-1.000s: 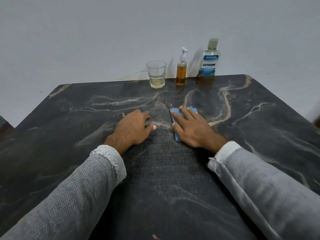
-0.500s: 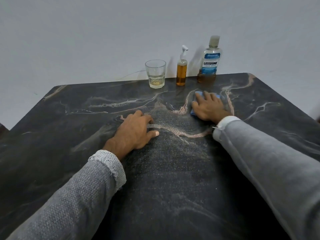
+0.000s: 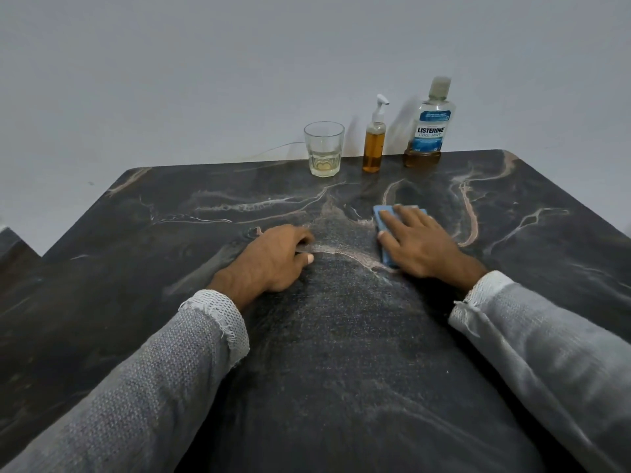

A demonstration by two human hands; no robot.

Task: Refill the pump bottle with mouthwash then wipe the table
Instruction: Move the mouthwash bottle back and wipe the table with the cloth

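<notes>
Since half a second ago the right hand [image 3: 421, 242] has drawn the blue cloth [image 3: 386, 233] back from the far side of the worktop [image 3: 136, 302], close under the mouthwash bottle [image 3: 429, 126], toward the middle, so it now lies just right of the pale vein near the centre. The left hand [image 3: 269, 259] has stayed almost in the same place. I judge this to be one stroke of a back-and-forth wipe, which means the refilling part looks finished and the wiping part is in progress. The right hand lies flat with spread fingers and presses the cloth down; it does not close around it, so its grip is wide. The left hand rests on the bare dark stone with fingers loosely curled, and it holds nothing. The pump bottle [image 3: 374, 145] stands upright at the far edge with its pump head on and amber liquid almost to the shoulder, between the drinking glass [image 3: 323, 148] and the mouthwash bottle, and apart from both. Counting: one pump bottle, one mouthwash bottle with only a little amber liquid at the bottom, one glass with a shallow pale liquid, one cloth, two hands, two grey sleeves [image 3: 143, 397].
</notes>
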